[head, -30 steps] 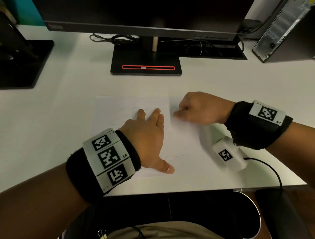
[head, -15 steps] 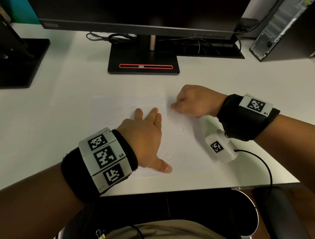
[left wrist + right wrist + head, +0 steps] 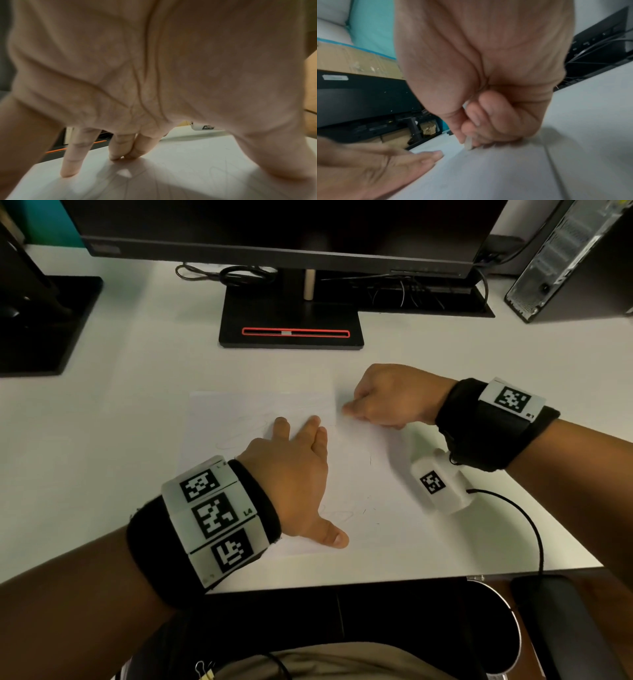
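White desk (image 3: 102,440) under a black monitor (image 3: 291,227), computer tower (image 3: 575,258) right, teal wall (image 3: 48,224) left.

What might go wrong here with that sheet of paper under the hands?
1. The right hand pinches a small whitish piece, likely an eraser, near the paper's far edge, beyond the left hand's flat fingers; the sheet may buckle or tear there.
2. The white box under the right wrist hangs close over the paper and might smudge the faint pencil lines.
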Available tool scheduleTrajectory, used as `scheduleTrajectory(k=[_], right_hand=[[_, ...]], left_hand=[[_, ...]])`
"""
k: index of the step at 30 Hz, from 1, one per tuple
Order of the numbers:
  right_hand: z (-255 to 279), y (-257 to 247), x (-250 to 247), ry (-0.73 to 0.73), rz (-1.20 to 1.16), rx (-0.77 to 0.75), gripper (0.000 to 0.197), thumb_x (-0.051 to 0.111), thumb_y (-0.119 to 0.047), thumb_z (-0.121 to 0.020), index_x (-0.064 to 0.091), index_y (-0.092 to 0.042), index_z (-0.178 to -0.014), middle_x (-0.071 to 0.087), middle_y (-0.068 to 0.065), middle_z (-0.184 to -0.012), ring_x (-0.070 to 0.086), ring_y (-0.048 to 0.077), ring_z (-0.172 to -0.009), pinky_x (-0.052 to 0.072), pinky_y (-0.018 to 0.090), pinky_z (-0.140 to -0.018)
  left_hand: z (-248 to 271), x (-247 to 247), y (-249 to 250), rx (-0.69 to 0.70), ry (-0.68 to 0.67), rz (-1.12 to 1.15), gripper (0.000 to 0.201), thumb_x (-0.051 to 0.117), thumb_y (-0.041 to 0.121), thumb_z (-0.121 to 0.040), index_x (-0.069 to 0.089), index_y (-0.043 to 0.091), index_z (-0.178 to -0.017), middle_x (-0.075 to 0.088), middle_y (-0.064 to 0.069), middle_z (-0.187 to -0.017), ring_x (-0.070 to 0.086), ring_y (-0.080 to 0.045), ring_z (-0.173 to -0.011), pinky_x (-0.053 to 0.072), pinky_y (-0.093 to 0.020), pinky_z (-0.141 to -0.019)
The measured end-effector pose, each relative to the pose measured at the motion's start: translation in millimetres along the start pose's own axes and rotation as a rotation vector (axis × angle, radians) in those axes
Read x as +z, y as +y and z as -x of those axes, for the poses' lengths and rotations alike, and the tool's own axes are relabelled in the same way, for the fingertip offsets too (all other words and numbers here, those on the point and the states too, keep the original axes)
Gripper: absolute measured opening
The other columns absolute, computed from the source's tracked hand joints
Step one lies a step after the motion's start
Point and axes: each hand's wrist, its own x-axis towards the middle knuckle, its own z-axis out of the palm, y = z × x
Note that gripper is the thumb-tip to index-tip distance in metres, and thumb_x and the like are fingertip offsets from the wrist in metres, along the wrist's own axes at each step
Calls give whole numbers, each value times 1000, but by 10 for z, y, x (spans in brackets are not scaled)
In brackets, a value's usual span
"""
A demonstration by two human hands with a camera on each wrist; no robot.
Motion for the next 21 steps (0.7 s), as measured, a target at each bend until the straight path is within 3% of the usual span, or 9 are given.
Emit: scheduleTrajectory(k=[5,8,12,16,21], right_hand=[[37,-29,25,-148,-50,-56,41,58,-32,-98,50,-10,-63,41,6,-53,33,20,-48,35,26,-48],[-8,-36,5,-27,42,-57,44,55,-35,-98,49,-9,-63,45,5,-52,40,21,-49,38,28,-54],[26,-66,42,-155,40,-81,43,55,-37,-99,48,-12,-64,42,6,-57,35,22,-51,36,24,-47],[20,2,-24,-40,67,-54,42,54,-36,-96,49,-10,-65,45,8,-57,39,22,-51,39,29,-53],[63,34,-18,-108,31,-37,42,57,-36,-97,48,-13,-63,43,4,-55,37,19,-49,38,26,-49]], left_hand=[[-3,1,-5,2,-7,9,140,54,89,-66,-19,7,-154,-30,-2,-161,-12,-41,-149,40,-55,-104],[-3,3,-4,1,-5,9,140,53,89,-67,-19,7,-154,-29,-2,-161,-12,-41,-149,40,-55,-104],[5,7,0,2,1,9,140,54,89,-67,-18,7,-154,-28,-2,-162,-11,-40,-149,40,-55,-104],[4,1,4,-1,-4,12,140,54,88,-67,-19,7,-154,-29,-1,-161,-12,-40,-149,40,-54,-104],[3,9,-6,-1,-4,18,140,55,88,-66,-19,8,-154,-30,-1,-161,-13,-40,-149,39,-54,-105]])
